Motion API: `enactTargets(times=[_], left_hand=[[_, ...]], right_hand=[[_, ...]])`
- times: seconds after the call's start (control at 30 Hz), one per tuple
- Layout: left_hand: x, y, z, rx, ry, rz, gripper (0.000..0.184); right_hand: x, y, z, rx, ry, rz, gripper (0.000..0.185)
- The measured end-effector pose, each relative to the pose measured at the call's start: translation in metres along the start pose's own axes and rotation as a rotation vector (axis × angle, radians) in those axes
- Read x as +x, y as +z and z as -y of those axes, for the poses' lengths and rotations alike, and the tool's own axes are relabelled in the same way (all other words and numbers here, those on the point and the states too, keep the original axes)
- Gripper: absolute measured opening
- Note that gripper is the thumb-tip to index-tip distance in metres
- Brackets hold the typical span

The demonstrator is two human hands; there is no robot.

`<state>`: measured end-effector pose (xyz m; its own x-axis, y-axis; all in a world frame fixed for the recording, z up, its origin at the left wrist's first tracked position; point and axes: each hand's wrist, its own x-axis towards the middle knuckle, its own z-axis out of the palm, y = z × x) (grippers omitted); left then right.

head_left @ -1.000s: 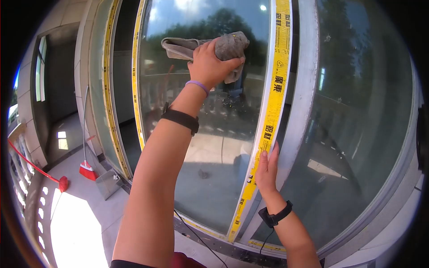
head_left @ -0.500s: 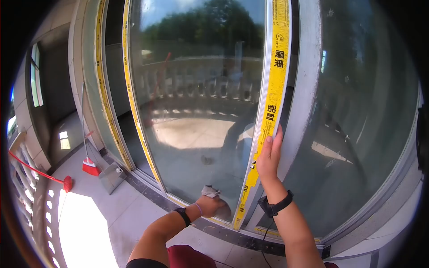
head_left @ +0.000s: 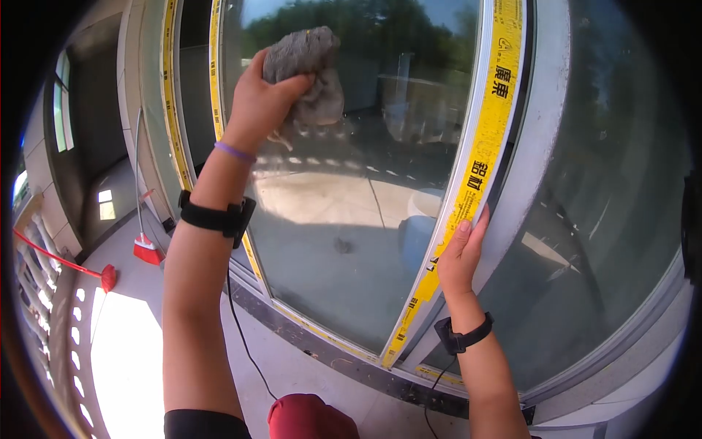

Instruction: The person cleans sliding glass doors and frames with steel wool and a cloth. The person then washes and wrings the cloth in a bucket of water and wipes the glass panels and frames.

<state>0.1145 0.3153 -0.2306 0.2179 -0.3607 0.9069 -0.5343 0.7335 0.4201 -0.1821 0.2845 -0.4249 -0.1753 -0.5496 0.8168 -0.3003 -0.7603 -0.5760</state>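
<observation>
My left hand [head_left: 263, 101] is closed on a crumpled grey cloth [head_left: 311, 73], pressed against the upper left of the glass pane [head_left: 344, 256]. A loose end of the cloth hangs below the fingers. Lower on the right, my right hand [head_left: 463, 257] grips the edge of the door frame [head_left: 472, 175], which bears yellow tape with black lettering. Its thumb lies on the front of the frame, and the other fingers are partly hidden behind the edge.
A red broom [head_left: 148, 250] leans at the left wall. A red-headed pole [head_left: 108, 278] lies against the white balustrade [head_left: 36, 285]. Another glass pane [head_left: 585, 241] is at the right. Dark cables hang near both arms.
My left hand went down to the pane's bottom with the cloth, then up to its upper left. The view has shifted. My right hand has stayed on the frame.
</observation>
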Motion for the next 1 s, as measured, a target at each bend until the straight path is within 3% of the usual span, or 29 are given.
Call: enactTargets(times=[0.07, 0.17, 0.3, 0.37, 0.43, 0.5, 0.57, 0.6, 0.67, 0.73, 0.8, 0.87, 0.9, 0.97, 1.0], left_hand=[[0.038, 0.016, -0.01, 0.213, 0.006, -0.054, 0.052], [0.021, 0.049, 0.007, 0.412, 0.026, -0.144, 0.055], [-0.09, 0.067, 0.05, 0.436, 0.162, -0.105, 0.056], [-0.172, 0.071, 0.067, 0.4, 0.186, 0.013, 0.06], [-0.268, 0.073, 0.089, 0.394, 0.033, 0.23, 0.061], [-0.373, 0.072, 0.116, 0.36, -0.192, 0.625, 0.06], [-0.455, 0.064, 0.139, 0.462, -0.56, 1.162, 0.059], [-0.452, 0.057, 0.124, 0.416, -0.831, 1.274, 0.061], [-0.463, 0.045, 0.14, 0.391, -0.772, 1.251, 0.057], [-0.435, 0.031, 0.137, -0.157, -1.082, 0.689, 0.053], [-0.354, 0.021, 0.107, -0.381, -1.026, 0.42, 0.047], [-0.273, 0.005, 0.072, -0.697, -0.851, 0.476, 0.044], [-0.249, -0.002, 0.054, -0.694, -0.844, 0.473, 0.044], [-0.221, -0.015, 0.026, -1.001, -1.02, 0.406, 0.046], [-0.218, -0.015, 0.02, -0.99, -1.021, 0.405, 0.046]], right_hand=[[0.0, -0.001, 0.003, -0.005, 0.018, 0.014, 0.052], [0.001, -0.001, 0.007, 0.038, 0.041, 0.021, 0.05], [0.0, 0.002, 0.007, 0.081, 0.042, 0.001, 0.047], [-0.003, 0.004, 0.006, 0.068, 0.041, -0.009, 0.047], [-0.003, 0.006, 0.01, 0.053, 0.048, -0.038, 0.047], [-0.001, 0.006, 0.007, 0.009, 0.04, -0.059, 0.047], [-0.006, 0.006, 0.004, -0.054, 0.027, -0.071, 0.047], [-0.005, 0.006, 0.002, -0.076, 0.009, -0.065, 0.047], [0.002, 0.001, 0.004, -0.114, -0.02, -0.082, 0.046], [0.0, 0.0, 0.01, -0.037, 0.05, 0.0, 0.046], [0.001, 0.002, 0.005, -0.027, 0.049, -0.014, 0.045], [0.001, 0.0, 0.002, -0.11, -0.044, -0.03, 0.047], [-0.002, -0.006, 0.007, -0.103, -0.049, -0.031, 0.047], [-0.017, -0.021, 0.019, -0.507, -0.216, -0.111, 0.048], [-0.028, -0.029, 0.027, -0.499, -0.211, -0.112, 0.048]])
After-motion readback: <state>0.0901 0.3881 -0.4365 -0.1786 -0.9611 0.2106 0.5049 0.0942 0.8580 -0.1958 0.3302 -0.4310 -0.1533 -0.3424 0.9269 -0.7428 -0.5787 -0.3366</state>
